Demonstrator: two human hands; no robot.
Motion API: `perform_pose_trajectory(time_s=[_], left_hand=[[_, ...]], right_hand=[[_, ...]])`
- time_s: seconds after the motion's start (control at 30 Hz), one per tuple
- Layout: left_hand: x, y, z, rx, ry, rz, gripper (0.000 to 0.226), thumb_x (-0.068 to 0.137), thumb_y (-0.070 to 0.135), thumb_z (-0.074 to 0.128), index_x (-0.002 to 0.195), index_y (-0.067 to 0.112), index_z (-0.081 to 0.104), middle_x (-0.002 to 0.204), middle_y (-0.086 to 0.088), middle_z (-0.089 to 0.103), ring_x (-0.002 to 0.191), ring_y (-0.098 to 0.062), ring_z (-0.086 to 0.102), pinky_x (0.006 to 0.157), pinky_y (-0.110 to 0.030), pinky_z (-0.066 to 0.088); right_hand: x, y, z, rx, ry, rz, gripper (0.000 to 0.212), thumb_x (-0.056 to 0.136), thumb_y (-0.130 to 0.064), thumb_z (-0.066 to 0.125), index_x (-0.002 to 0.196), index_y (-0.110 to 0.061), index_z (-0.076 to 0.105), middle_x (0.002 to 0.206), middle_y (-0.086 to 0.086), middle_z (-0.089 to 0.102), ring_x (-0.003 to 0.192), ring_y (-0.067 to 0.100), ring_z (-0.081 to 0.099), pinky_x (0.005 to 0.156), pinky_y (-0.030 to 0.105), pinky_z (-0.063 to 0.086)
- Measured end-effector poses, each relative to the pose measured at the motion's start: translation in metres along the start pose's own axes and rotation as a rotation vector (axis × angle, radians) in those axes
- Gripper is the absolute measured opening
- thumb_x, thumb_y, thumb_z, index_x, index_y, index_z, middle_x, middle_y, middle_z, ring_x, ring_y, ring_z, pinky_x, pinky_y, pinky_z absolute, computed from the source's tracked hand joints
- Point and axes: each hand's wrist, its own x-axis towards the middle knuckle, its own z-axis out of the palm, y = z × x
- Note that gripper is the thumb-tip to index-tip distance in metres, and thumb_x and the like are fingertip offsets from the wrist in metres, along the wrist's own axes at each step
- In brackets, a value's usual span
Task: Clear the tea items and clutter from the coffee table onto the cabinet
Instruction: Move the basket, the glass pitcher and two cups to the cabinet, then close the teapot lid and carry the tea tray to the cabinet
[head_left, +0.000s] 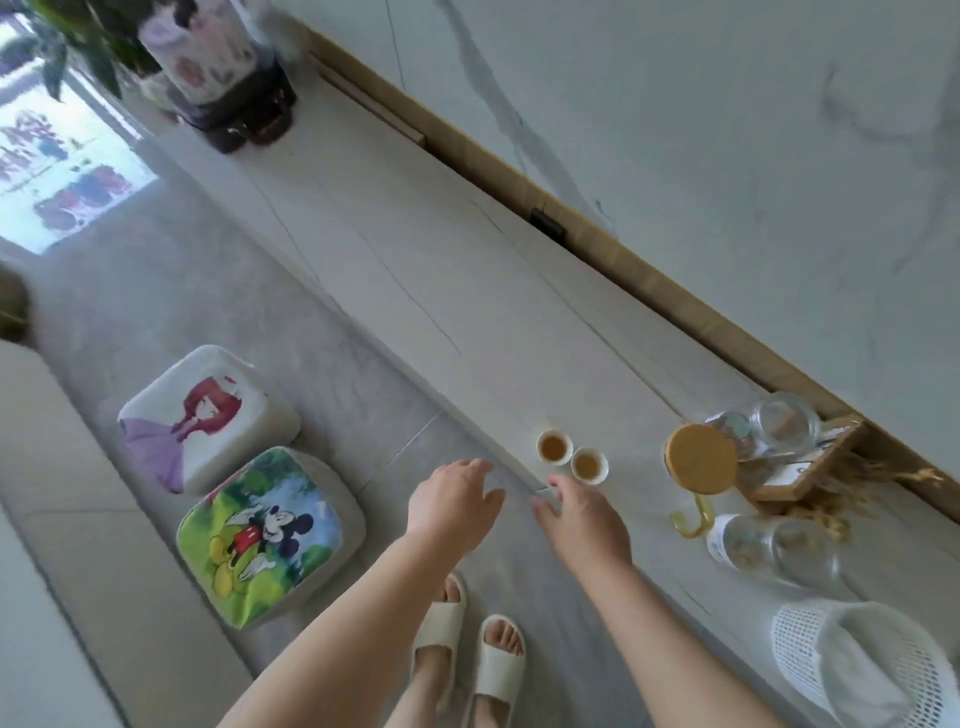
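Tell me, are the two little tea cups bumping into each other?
Cannot tell. In the head view the left cup and right cup sit rim to rim on the cabinet top, and the blur hides any gap.

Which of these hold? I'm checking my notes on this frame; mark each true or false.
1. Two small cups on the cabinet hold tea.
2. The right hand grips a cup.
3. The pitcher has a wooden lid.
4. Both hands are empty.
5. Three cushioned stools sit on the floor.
1. True: two teacups hold amber liquid.
2. False: the right hand is open, just short of them.
3. True: the glass pitcher.
4. True: the left hand too.
5. False: two stools.
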Motion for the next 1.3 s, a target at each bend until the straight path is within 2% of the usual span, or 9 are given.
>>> perform_pose_trajectory(time_s=[0.2,0.37,0.53,0.63,0.97,1.13,1.3], left_hand=[[-0.09,-0.038,-0.057,-0.047,0.14,-0.158,0.037,0.091,0.049,0.042,0.12,0.03,0.056,0.12,0.005,0.062,0.11,-0.018,0.059,0.082,-0.032,0.046],[-0.164,-0.084,-0.091,-0.081,0.209,-0.326,0.035,0.09,0.047,0.04,0.096,0.02,0.061,0.106,-0.002,0.066,0.097,-0.024,0.062,0.07,-0.031,0.045],[-0.238,-0.141,-0.112,-0.231,0.307,-0.481,0.034,0.09,0.047,0.042,0.101,0.023,0.064,0.107,0.002,0.067,0.096,-0.02,0.062,0.064,-0.027,0.04],[-0.28,-0.18,-0.118,-0.32,0.351,-0.579,0.035,0.09,0.049,0.043,0.104,0.026,0.065,0.109,0.003,0.067,0.098,-0.019,0.063,0.072,-0.028,0.047],[-0.409,-0.315,-0.122,-0.47,0.44,-0.829,0.035,0.094,0.045,0.04,0.115,0.025,0.061,0.12,0.0,0.064,0.109,-0.022,0.06,0.087,-0.031,0.05],[-0.463,-0.367,-0.12,-0.497,0.507,-0.932,0.035,0.094,0.045,0.041,0.113,0.024,0.062,0.116,0.0,0.066,0.106,-0.022,0.061,0.085,-0.029,0.049],[-0.5,-0.404,-0.111,-0.546,0.542,-1.025,0.037,0.094,0.046,0.039,0.113,0.024,0.062,0.114,-0.001,0.067,0.104,-0.022,0.062,0.082,-0.03,0.049]], right_hand=[[-0.055,-0.08,-0.017,-0.098,-0.049,-0.192,0.043,0.093,-0.043,0.046,0.128,-0.019,0.052,0.126,0.003,0.061,0.116,0.022,0.055,0.094,0.033,0.045],[-0.099,-0.146,-0.012,-0.268,-0.088,-0.371,0.041,0.092,-0.045,0.045,0.125,-0.023,0.053,0.126,0.002,0.06,0.117,0.022,0.055,0.092,0.03,0.043],[-0.142,-0.217,0.009,-0.428,-0.141,-0.554,0.04,0.091,-0.045,0.045,0.124,-0.024,0.054,0.123,0.002,0.061,0.116,0.021,0.056,0.092,0.03,0.041],[-0.167,-0.262,0.032,-0.493,-0.178,-0.665,0.038,0.091,-0.045,0.045,0.119,-0.022,0.057,0.119,0.002,0.063,0.113,0.021,0.057,0.091,0.03,0.042],[-0.259,-0.397,0.132,-0.703,-0.233,-0.971,0.035,0.091,-0.045,0.043,0.1,-0.016,0.06,0.108,0.006,0.067,0.101,0.027,0.061,0.082,0.034,0.045],[-0.303,-0.452,0.188,-0.718,-0.275,-1.1,0.038,0.091,-0.046,0.043,0.111,-0.017,0.058,0.113,0.006,0.064,0.103,0.028,0.06,0.083,0.035,0.047],[-0.337,-0.493,0.231,-0.724,-0.35,-1.159,0.037,0.091,-0.045,0.043,0.116,-0.022,0.057,0.116,0.003,0.064,0.106,0.025,0.059,0.084,0.032,0.043]])
